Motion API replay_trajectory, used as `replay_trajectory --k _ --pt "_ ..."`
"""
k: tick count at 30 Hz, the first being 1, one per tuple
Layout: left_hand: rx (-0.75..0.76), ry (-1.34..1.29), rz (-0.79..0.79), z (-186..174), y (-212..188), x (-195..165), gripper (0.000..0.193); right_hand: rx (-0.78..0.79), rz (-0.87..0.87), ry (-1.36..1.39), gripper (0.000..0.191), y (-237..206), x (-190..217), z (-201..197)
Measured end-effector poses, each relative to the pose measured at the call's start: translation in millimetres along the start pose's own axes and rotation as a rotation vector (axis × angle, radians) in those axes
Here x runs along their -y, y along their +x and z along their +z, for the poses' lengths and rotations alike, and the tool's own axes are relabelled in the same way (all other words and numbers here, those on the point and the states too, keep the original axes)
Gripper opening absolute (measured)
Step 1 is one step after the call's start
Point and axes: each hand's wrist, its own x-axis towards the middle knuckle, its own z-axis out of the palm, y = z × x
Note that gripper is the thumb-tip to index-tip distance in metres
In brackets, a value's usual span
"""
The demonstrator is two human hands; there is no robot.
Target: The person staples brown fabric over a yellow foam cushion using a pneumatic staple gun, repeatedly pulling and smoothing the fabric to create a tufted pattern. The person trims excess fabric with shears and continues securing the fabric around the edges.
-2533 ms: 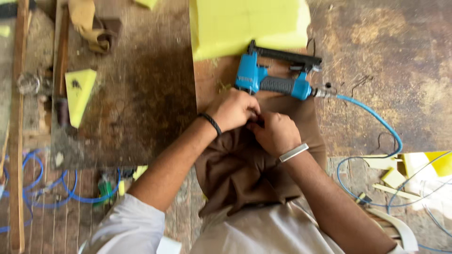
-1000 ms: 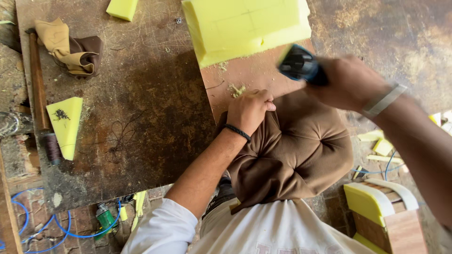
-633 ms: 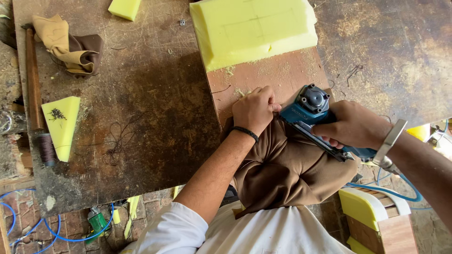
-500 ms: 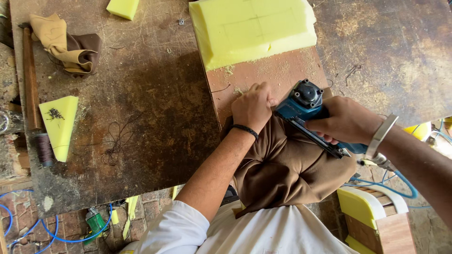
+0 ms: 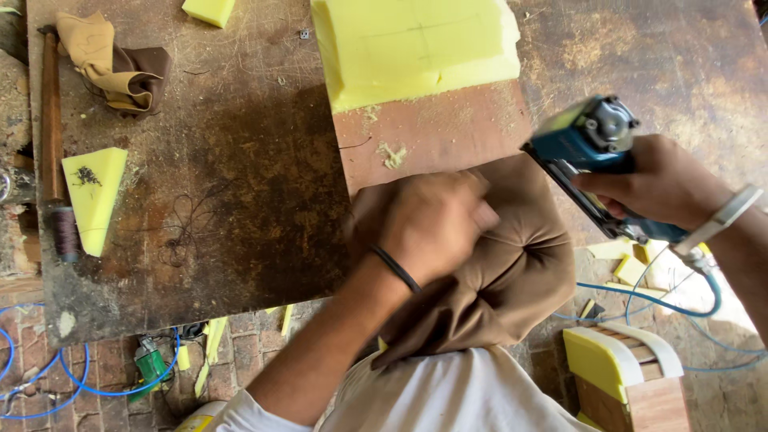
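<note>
Brown fabric [image 5: 512, 272], puckered and tufted, lies at the centre of the frame over the near end of a reddish wooden board [image 5: 436, 136], bunching down toward your white shirt. Your left hand [image 5: 436, 224] is clenched on the fabric's upper left edge, pressing it against the board. Your right hand [image 5: 664, 184], at the right of the frame, grips a blue pneumatic stapler [image 5: 588, 152] whose nose sits just at the fabric's upper right edge; whether it touches is hard to tell. A blue air hose [image 5: 664, 296] trails from it toward the lower right. On the far end of the board rests a yellow foam block [image 5: 416, 44]. On the dark, worn tabletop [image 5: 240, 200], a yellow foam wedge [image 5: 94, 192] lies at the left, with a crumpled tan and brown cloth [image 5: 112, 64] at the upper left.
</note>
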Motion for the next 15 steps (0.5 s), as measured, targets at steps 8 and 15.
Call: replay_trajectory --k 8,15 --pt "0.089 0.224 0.008 94 36 -39 0.078 0.113 0.008 -0.016 0.038 26 -49 8" --pt "-0.018 0.212 -0.028 96 34 -36 0.071 0.170 -0.143 -0.023 0.035 53 -26 0"
